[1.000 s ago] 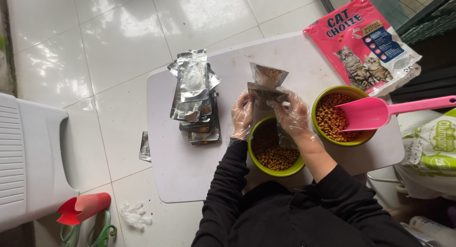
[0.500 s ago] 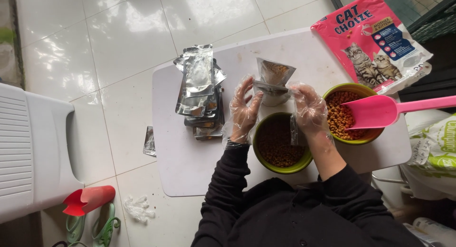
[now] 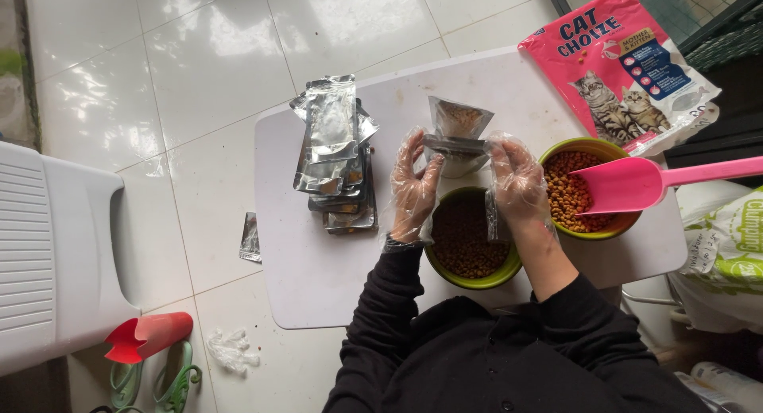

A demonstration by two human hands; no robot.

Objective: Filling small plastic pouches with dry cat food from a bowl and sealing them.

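Note:
Both hands wear clear plastic gloves. My left hand [image 3: 413, 186] and my right hand [image 3: 517, 178] hold a small silver pouch [image 3: 457, 139] between them by its top edge, upright on the white table [image 3: 318, 262], with brown kibble showing in its open mouth. Just below the pouch stands a green bowl [image 3: 469, 279] holding kibble. A second green bowl [image 3: 616, 226] of kibble sits to the right with a pink scoop [image 3: 636, 182] resting in it. A stack of empty silver pouches [image 3: 334, 155] lies left of my left hand.
A pink pet-food bag [image 3: 620, 71] lies at the table's far right corner. One silver pouch [image 3: 249, 238] lies on the tiled floor beside the table. A white plastic chair [image 3: 56, 254], a red cone-shaped thing [image 3: 147, 337], a crumpled glove [image 3: 230, 349] and green sandals [image 3: 151, 381] are at the left.
The pouch has moved from over the near green bowl up to the table behind it. Both hands went with it and now pinch its top edge.

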